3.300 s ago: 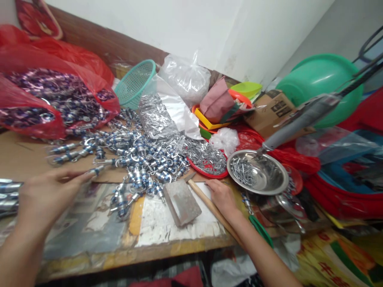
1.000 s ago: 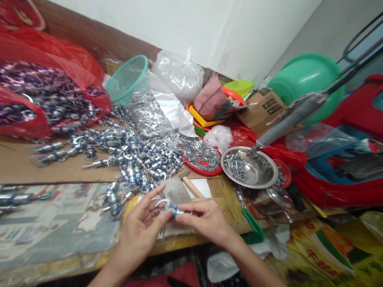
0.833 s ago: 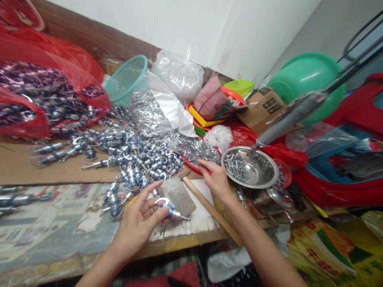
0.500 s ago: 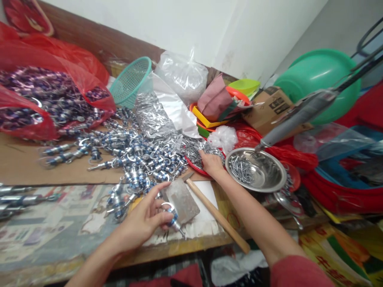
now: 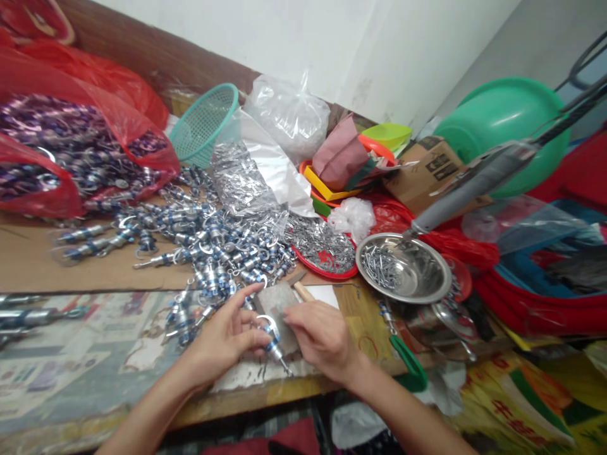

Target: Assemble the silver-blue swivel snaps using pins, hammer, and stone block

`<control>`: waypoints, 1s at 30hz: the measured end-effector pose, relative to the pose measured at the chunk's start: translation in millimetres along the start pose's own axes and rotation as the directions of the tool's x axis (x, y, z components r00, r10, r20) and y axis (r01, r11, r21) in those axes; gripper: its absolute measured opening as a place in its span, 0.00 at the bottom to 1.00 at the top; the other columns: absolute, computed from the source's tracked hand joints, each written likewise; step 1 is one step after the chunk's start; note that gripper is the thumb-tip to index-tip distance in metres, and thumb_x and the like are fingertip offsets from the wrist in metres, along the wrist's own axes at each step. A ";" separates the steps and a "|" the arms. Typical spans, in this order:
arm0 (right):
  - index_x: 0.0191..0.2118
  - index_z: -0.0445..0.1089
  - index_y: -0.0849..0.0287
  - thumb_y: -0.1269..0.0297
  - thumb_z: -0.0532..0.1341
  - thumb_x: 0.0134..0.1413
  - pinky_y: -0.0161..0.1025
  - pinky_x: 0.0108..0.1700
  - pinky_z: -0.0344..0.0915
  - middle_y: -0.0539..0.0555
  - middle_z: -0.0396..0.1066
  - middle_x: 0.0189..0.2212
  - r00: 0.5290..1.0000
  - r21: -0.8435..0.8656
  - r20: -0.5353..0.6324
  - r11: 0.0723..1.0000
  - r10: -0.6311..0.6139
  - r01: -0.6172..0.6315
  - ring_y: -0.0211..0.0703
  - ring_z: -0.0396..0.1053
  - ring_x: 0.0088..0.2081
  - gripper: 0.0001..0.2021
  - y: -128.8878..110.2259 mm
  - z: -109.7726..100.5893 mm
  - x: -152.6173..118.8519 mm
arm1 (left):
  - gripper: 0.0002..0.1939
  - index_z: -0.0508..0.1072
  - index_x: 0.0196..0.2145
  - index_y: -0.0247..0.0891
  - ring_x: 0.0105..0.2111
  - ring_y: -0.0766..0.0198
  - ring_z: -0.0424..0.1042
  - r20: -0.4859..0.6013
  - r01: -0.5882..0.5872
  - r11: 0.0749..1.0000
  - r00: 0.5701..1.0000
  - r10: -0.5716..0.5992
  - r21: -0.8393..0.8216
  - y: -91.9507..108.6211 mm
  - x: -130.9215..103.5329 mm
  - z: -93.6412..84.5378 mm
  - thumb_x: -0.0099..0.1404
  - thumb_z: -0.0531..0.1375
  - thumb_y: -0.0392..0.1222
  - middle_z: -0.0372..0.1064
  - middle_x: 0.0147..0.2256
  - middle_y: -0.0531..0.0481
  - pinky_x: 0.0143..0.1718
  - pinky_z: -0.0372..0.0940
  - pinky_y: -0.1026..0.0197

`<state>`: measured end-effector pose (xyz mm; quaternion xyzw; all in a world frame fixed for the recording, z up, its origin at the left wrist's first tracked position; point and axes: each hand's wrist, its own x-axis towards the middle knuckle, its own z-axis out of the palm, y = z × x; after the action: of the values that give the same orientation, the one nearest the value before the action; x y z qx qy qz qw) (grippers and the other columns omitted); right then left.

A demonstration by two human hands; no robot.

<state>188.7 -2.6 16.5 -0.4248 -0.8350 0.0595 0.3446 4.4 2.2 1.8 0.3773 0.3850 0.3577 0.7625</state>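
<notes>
My left hand [image 5: 220,341] pinches a silver-and-blue metal fitting [image 5: 274,346] between thumb and fingers; a curved ring tops it and a thin stem points down to the right. Close by on the right, my right hand [image 5: 327,338] has its thumb and fingertips pressed together near that ring, and whatever they hold is too small to make out. Beneath both hands lies a grey metal block [image 5: 277,298]. A wooden-handled hammer [image 5: 302,291] lies beside it, its handle mostly covered by my right hand. Many similar fittings [image 5: 218,246] are heaped beyond my left hand.
A red plate [image 5: 339,275] carries small flat metal pieces. Right of it, a steel bowl [image 5: 427,287] contains metal pins. A red bag [image 5: 152,158] full of fittings stands at left, near a green basket [image 5: 203,120]. A green strap [image 5: 410,363] hangs at the bench's edge.
My right hand has come back from the small pieces on the red plate to the fitting, its fingertips now closed together. My left hand keeps the fitting in nearly the same spot.
</notes>
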 end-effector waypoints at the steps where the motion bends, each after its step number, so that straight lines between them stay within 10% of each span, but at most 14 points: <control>1: 0.33 0.68 0.62 0.75 0.52 0.53 0.35 0.37 0.67 0.54 0.74 0.29 0.993 0.001 -0.012 0.993 -0.117 0.117 0.38 0.71 0.33 0.08 -8.5 1.2 -3.9 | 0.40 0.48 0.55 0.39 0.22 0.68 0.68 0.001 0.001 1.000 1.000 -0.001 -0.001 0.4 0.0 0.5 0.47 0.62 0.30 0.67 0.25 0.56 0.24 0.64 0.63; 6: 0.31 0.67 0.66 0.75 0.48 0.57 0.37 0.35 0.68 0.59 0.73 0.28 0.918 -0.182 0.146 0.902 -0.369 0.392 0.42 0.71 0.33 0.11 -27.5 -1.7 -1.1 | 0.38 0.49 0.55 0.39 0.23 0.68 0.67 0.016 -0.021 1.000 1.000 0.021 0.006 1.2 -0.9 2.3 0.49 0.61 0.30 0.67 0.24 0.56 0.24 0.64 0.65; 15: 0.32 0.65 0.67 0.76 0.49 0.54 0.44 0.34 0.69 0.68 0.73 0.33 0.886 -0.577 0.266 0.674 -0.379 0.462 0.51 0.72 0.34 0.09 -54.0 8.3 -16.5 | 0.36 0.51 0.53 0.39 0.25 0.68 0.68 -0.010 -0.035 0.999 0.999 0.035 0.005 1.1 -0.5 1.5 0.48 0.61 0.28 0.68 0.25 0.56 0.26 0.63 0.65; 26: 0.37 0.63 0.68 0.77 0.45 0.54 0.46 0.39 0.66 0.74 0.70 0.38 0.936 -0.595 0.245 0.723 -0.253 0.352 0.52 0.71 0.39 0.11 -67.8 16.7 -26.0 | 0.37 0.53 0.53 0.37 0.24 0.66 0.69 -0.031 -0.044 0.998 0.999 0.045 0.035 1.9 -1.5 1.3 0.46 0.63 0.31 0.69 0.25 0.55 0.27 0.64 0.63; 30: 0.44 0.63 0.64 0.75 0.46 0.56 0.39 0.39 0.66 0.63 0.71 0.39 0.969 -0.397 0.210 0.895 -0.126 0.202 0.44 0.70 0.38 0.13 -45.2 -4.9 -20.4 | 0.39 0.52 0.54 0.37 0.23 0.66 0.69 -0.036 -0.027 0.999 0.999 0.028 0.029 0.5 -0.6 0.6 0.45 0.64 0.32 0.68 0.24 0.56 0.25 0.64 0.63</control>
<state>169.7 -47.4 27.2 -0.4090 -0.8890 -0.1109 0.1736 4.6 1.8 2.7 0.3870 0.3984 0.3696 0.7449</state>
